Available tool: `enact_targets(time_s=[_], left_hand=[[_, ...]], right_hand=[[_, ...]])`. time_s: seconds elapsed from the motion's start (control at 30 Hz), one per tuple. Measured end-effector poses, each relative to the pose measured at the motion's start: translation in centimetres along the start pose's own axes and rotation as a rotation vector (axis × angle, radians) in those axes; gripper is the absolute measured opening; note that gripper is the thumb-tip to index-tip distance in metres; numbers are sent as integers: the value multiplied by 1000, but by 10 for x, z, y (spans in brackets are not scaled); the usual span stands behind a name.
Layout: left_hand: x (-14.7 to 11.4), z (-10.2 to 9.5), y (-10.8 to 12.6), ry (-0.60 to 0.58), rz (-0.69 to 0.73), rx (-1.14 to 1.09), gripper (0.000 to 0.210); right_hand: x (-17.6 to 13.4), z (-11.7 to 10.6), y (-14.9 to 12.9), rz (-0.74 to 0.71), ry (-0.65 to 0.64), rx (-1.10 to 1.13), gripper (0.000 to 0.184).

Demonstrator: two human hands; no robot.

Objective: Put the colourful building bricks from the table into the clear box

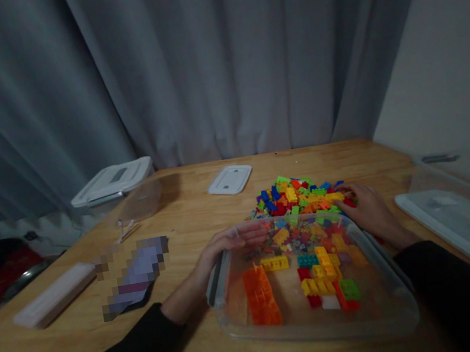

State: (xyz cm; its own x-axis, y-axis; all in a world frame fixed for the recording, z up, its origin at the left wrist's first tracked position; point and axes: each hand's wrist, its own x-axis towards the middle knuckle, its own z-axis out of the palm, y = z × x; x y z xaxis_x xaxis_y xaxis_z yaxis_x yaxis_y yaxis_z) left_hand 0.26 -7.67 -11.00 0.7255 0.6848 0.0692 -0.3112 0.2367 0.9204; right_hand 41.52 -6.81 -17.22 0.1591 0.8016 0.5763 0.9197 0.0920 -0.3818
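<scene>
Right hand [369, 210] at the brick pile [287, 194], left hand [239, 238] by the clear bin [320, 336]

The right hand curves with fingers bent at the pile's right edge; whether it grips a brick, I cannot tell. The left hand is flat, its fingers straight and close together at the bin's far left corner. The pile of mixed colours sits on the bench [190, 207] just beyond the bin. Within the bin's outline show a large orange piece [262, 296] on the left and joined yellow bricks [325, 269] on the right. Farther off lies a white lid [231, 179]; a lidded container [114, 181] stands far left.
</scene>
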Motion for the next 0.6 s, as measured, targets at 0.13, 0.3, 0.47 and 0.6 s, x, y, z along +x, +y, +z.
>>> enact_targets(time_s=[0.13,0.3,0.47,0.6], left_hand=[[2,-3,1,-54,0,19,55],[2,-2,0,-35,-23,0,54],[2,-5,-3,-46,-9,-11,55],[2,-7,-4,-22,-11,-3,54]], right_hand=[[0,-3,-4,-6,23,15,34],[-1,-7,-13,-10,78,103,40],[-2,-15,-27,42,92,144,44],[0,-24,-37,95,89,247,47]])
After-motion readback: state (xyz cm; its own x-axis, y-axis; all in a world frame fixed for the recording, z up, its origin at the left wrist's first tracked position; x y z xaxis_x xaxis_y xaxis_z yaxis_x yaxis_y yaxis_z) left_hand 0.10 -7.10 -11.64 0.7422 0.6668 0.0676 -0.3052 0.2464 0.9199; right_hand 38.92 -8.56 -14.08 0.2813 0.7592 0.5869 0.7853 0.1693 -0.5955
